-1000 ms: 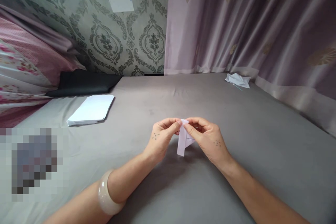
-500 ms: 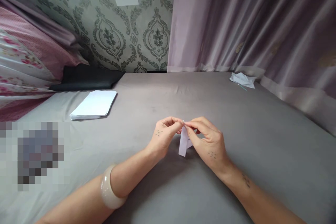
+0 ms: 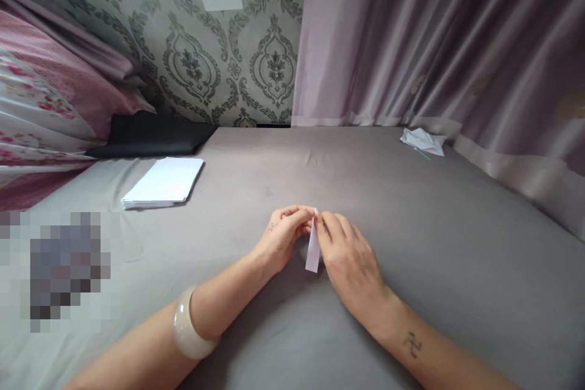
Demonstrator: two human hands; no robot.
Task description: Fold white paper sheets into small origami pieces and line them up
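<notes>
A narrow folded strip of white paper hangs down between my two hands near the middle of the bed-like surface. My left hand pinches its top end between thumb and forefinger. From the other side my right hand closes on the same top end, its back turned up toward me. The fingertips of both hands meet there, and the right hand's curled fingers hide part of the paper. A pale bangle circles my left forearm.
On the grey sheet, a stack of white paper lies at left, with a black folded item behind it. Crumpled paper and a thin greenish stick lie at far right. Curtains hang behind.
My right hand has rolled over so its back faces up, and its fingers have moved slightly left. The paper's hanging end has shifted a little left; a side flap no longer shows.
</notes>
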